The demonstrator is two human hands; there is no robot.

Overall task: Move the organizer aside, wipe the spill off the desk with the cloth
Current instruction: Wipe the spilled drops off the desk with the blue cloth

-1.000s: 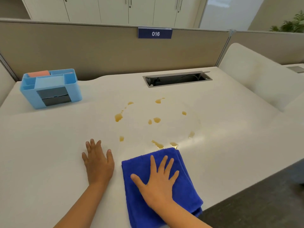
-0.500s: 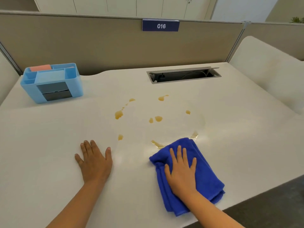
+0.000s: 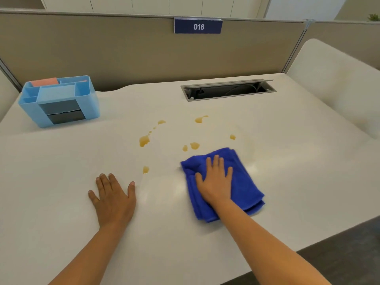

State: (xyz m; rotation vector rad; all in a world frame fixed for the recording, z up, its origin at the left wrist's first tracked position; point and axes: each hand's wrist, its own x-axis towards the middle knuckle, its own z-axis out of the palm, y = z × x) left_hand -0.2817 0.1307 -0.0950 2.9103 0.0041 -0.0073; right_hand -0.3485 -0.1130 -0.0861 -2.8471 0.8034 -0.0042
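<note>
A right hand [image 3: 216,179] presses flat, fingers spread, on a folded royal-blue microfibre cloth [image 3: 244,182] at the amber spill [image 3: 145,140]'s five o'clock edge; the left hand [image 3: 114,197] rests open on the off-white laminate desk [image 3: 287,161]. Firm, overlapping strokes toward eleven o'clock should gather remaining droplets. The pale-blue plastic organizer [image 3: 59,100] sits clear at ten o'clock, against a taupe partition [image 3: 102,48].

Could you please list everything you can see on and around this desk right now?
desk: 1, off-white, fills the view
organizer: 1, light blue, far left corner
spill drops: about 8, amber, mid-desk beyond the cloth
cloth: 1, blue, folded, near right of centre
cable hatch: 1, grey, open, far centre
partition: 1, beige, behind the desk
sign 016: 1, navy, on the partition
left hand: 1, flat on the desk
right hand: 1, flat on the cloth
</note>
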